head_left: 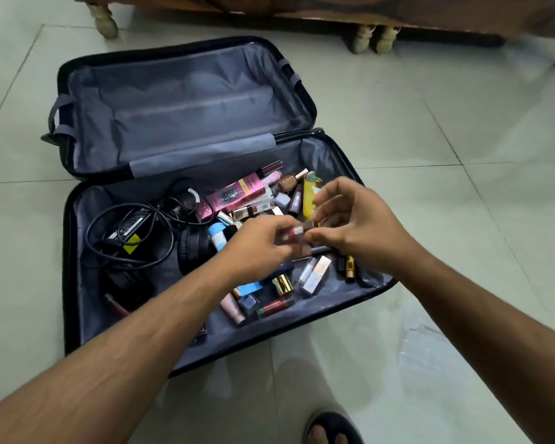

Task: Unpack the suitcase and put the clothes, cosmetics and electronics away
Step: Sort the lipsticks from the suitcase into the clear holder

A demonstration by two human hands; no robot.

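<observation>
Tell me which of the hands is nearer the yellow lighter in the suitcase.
Right. The right hand hovers just beside the yellow lighter, its fingertips partly over it. The left hand sits further toward the headphones, pinching a small lip gloss tube.

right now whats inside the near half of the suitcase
Black cables and a charger, headphones and loose cosmetics like the pink tube. The hands and forearms cover some cosmetics.

1. I'm in a home, by the look of it a bedroom or living room.
2. Pale glossy floor tiles (462,129) run under me.
3. Ahead stands wooden furniture (398,11) on turned legs (104,22).
4. My open suitcase (186,100) lies flat on the floor, my sandalled foot (330,427) beside it.
</observation>
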